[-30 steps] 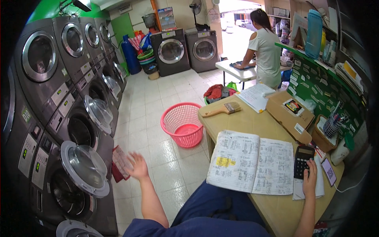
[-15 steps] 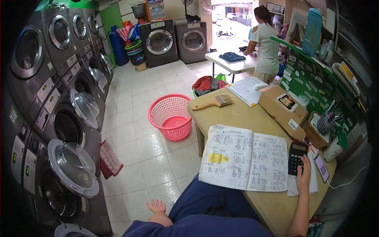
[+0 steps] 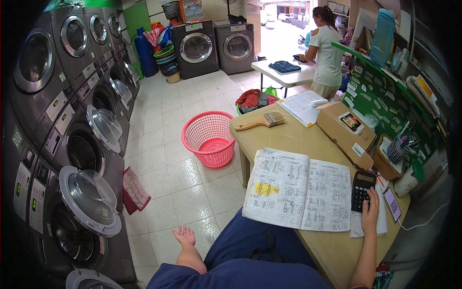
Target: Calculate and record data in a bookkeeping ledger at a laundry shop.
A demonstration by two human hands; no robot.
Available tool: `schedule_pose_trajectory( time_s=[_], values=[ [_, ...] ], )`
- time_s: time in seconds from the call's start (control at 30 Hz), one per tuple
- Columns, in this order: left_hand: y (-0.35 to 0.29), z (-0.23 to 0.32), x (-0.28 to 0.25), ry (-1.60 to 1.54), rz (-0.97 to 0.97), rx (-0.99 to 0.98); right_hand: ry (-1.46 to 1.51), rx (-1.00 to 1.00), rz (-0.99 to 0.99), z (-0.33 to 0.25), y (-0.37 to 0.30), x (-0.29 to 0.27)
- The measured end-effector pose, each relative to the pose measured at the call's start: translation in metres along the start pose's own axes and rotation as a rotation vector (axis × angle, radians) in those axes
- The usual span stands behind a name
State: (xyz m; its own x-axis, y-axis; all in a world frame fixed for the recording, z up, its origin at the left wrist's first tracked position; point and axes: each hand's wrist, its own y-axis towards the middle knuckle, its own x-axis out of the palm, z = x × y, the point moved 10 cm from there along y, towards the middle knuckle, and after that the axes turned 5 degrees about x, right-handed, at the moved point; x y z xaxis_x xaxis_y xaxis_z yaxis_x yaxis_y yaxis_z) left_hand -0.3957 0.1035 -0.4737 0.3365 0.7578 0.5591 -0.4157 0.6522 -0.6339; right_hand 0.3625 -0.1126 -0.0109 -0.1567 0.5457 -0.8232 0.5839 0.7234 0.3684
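My right hand rests on the lower keys of a black calculator, its fingers stretched out over the buttons. Left of the calculator lies an open notebook filled with handwriting, one entry marked in yellow, its lower edge reaching over my lap. Loose white paper shows beneath my right hand. Beside it on the right is a phone with a lit screen and a white cable. My left hand is held out over the tiled floor, palm up, fingers spread, holding nothing.
A brush, papers, a cardboard box and a pen holder occupy the tan table. A pink basket stands on the floor. Washers with open doors line the left. Another person stands at a white table.
My left hand has moved up and slightly left, showing more of the forearm. The right hand stays on the calculator. The person at the white table has shifted their arms.
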Motion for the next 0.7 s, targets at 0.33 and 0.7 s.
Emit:
schedule_pose_trajectory(
  time_s=[0.33, 0.7],
  values=[
    [-0.225, 0.220, 0.449, 0.374, -1.023, 1.181, -0.076, -0.290, 0.470, -0.119, 0.026, -0.105],
    [-0.529, 0.299, 0.596, 0.305, -1.176, 2.717, -0.373, -1.036, 1.005, -0.275, 0.038, -0.246]
  ],
)
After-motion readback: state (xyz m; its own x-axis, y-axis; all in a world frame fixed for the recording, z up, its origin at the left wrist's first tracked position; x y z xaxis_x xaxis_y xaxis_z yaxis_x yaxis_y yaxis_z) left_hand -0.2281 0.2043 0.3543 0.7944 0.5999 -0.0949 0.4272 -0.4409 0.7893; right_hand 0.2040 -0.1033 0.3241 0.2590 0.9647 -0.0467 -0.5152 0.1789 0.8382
